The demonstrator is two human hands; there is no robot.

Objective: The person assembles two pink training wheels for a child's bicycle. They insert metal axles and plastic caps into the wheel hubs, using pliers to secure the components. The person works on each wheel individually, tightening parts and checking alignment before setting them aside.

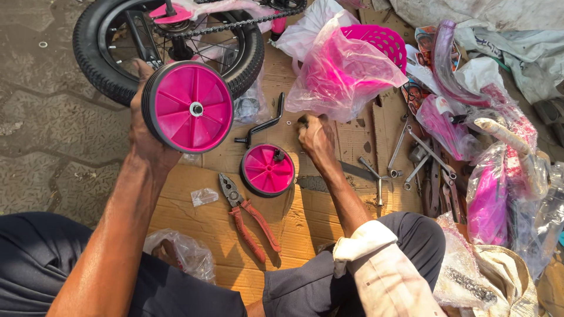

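Left hand (147, 138): clamped on raised pink training wheel (189, 107).
Right hand (315, 136): fingers pinched together on cardboard (305, 217), beyond second training wheel (268, 170); contents unclear.

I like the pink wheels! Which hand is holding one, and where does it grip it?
The left hand holds a pink wheel by its black rim. The right hand reaches down to the cardboard; what it pinches cannot be told.

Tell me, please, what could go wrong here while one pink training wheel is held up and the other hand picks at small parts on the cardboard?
1. The left hand grips the raised pink training wheel only from behind; it might slip and drop onto the pliers or the second training wheel.
2. The right hand works among tiny loose hardware on the cardboard; a small nut could roll off and be lost.
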